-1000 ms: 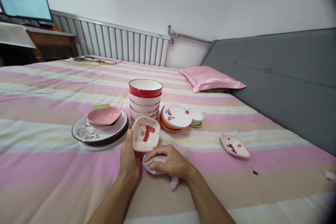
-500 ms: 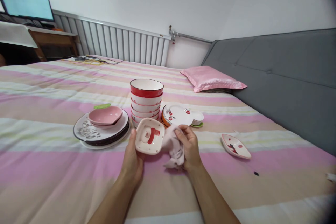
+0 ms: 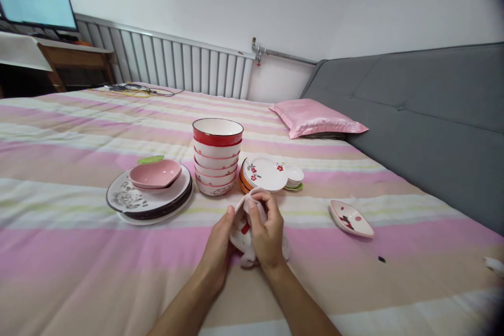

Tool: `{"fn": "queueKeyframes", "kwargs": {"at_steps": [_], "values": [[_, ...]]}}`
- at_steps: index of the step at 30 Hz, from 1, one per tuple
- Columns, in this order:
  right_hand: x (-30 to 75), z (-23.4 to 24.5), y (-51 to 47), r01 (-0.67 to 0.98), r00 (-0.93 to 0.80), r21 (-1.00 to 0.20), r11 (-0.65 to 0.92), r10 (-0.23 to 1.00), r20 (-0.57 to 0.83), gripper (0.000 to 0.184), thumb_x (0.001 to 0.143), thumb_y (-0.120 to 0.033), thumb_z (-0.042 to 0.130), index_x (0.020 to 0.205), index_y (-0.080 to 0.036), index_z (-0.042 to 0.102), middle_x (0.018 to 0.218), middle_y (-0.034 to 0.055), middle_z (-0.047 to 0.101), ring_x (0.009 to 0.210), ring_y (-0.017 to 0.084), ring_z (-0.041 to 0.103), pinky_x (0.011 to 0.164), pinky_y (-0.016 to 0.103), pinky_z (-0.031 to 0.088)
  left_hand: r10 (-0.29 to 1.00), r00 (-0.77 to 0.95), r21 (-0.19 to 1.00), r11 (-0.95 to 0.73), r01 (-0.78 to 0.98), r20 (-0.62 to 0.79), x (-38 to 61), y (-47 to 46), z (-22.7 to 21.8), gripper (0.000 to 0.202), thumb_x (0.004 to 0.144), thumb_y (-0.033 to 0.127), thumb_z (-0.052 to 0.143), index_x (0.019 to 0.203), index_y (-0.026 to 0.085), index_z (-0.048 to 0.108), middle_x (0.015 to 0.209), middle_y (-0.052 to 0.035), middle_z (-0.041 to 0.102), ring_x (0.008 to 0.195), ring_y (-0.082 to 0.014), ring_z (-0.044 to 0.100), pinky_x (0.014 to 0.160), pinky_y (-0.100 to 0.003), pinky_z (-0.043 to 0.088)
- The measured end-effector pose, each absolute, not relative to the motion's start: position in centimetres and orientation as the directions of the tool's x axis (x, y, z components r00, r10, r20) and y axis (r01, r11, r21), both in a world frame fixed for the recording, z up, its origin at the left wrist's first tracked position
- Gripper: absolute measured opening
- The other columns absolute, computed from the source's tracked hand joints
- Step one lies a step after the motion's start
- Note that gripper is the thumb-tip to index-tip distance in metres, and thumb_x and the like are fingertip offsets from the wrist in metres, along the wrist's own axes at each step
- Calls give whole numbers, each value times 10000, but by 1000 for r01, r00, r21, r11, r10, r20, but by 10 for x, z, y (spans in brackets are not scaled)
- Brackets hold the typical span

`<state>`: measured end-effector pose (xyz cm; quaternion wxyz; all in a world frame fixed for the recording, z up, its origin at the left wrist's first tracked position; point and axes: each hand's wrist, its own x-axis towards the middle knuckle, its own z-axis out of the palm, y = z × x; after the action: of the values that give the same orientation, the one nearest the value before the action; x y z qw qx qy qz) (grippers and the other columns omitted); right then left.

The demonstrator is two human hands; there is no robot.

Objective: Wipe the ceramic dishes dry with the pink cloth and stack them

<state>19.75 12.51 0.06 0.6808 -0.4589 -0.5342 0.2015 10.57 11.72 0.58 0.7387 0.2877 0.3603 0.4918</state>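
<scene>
My left hand [image 3: 219, 244] grips the left side of a small square dish [image 3: 239, 226], white with a red print inside. The dish is tilted and partly covered. A pale pink cloth [image 3: 249, 258] is pinched in my right hand [image 3: 268, 228], draped over the dish's far rim and hanging below it. Just beyond the hands rises a stack of bowls [image 3: 216, 163], topped by a red one. To its right lie stacked plates [image 3: 264, 174] with red flowers. A second small dish [image 3: 350, 219] with a pink rim rests alone on the right.
On the left, a stack of plates [image 3: 118, 194] carries a pink bowl [image 3: 155, 174] with a green piece. Small white dishes [image 3: 294, 174] sit behind the flowered plates. A pink pillow [image 3: 315, 118] lies by the grey headboard [image 3: 425, 94]. Cables [image 3: 145, 89] lie at the bed's far edge.
The cloth has moved from beside the small square dish onto its rim and inside. The dish has shifted right and down and is tilted more, with my right hand now over it.
</scene>
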Motion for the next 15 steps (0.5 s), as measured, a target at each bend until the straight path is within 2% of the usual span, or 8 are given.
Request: {"fn": "queueKeyframes", "kwargs": {"at_steps": [6, 12, 15], "values": [[198, 0, 125, 226, 159, -819, 528, 809, 565, 148, 875, -201, 467, 1007, -197, 531, 1070, 55, 570, 1012, 171, 540, 899, 299, 407, 934, 244, 754, 356, -553, -262, 103, 116, 4, 491, 772, 548, 602, 1062, 153, 634, 892, -65, 703, 817, -203, 649, 668, -266, 482], [198, 2, 124, 245, 6, -782, 572, 806, 592, 205, 812, -112, 479, 977, -194, 568, 975, 39, 579, 983, 173, 526, 894, 299, 402, 940, 206, 745, 341, -573, -272, 102, 118, 2, 440, 776, 549, 598, 987, 164, 625, 855, -49, 701, 813, -188, 644, 679, -252, 476], [197, 4, 121, 186, -72, -809, 558, 829, 555, 226, 800, -104, 464, 988, -187, 558, 946, 37, 573, 919, 165, 537, 844, 289, 430, 953, 170, 785, 302, -540, -250, 101, 120, 0, 463, 779, 575, 577, 969, 155, 627, 853, -59, 701, 834, -195, 642, 699, -256, 471]]}}
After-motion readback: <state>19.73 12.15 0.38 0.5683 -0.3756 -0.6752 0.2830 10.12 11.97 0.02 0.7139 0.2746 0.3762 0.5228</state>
